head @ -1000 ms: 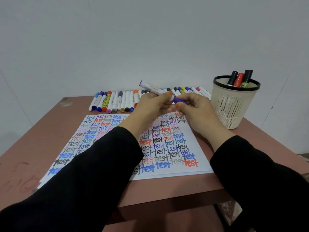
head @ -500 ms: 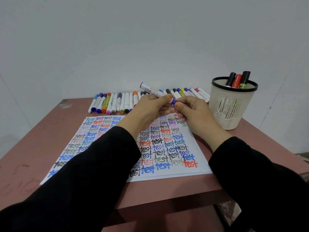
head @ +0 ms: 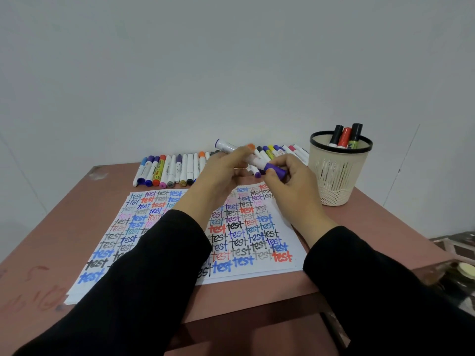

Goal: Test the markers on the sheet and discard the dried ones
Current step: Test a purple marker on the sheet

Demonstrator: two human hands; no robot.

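**Pinkish-brown surface, one marker held in both hands above the sheet**

Pale grey wall [head: 231, 60] fills the upper half of the frame, and the pinkish-brown surface [head: 64, 222] stands against it. A white sheet [head: 244, 242] lies flat in the middle of the surface, covered in rows of the word "test" in blue, black, red, purple and grey. The arms hide its lower left part.

Both hands meet above the far edge of the sheet, at the centre of the frame. The left hand [head: 221, 173] is curled round the white barrel of a marker [head: 227, 147]. The barrel's far end sticks out past the fingers toward the upper left. The right hand [head: 295, 186] pinches the marker's purple cap [head: 276, 171] between thumb and fingers. The cap sits against the barrel; whether it is fully seated cannot be told. The marker is tilted, with the cap end lower and to the right, and it is clear of the sheet.

Behind the hands, a row of markers [head: 167, 170] lies side by side along the back of the surface, running left to right. Some of the row is hidden by the hands.

At the right of the frame stands a cream mesh cup [head: 336, 176] with a black rim, just beside the row's right end. Three markers [head: 344, 136] stand upright in it, black, red and black-capped. Black sleeves [head: 144, 265] cover both forearms.
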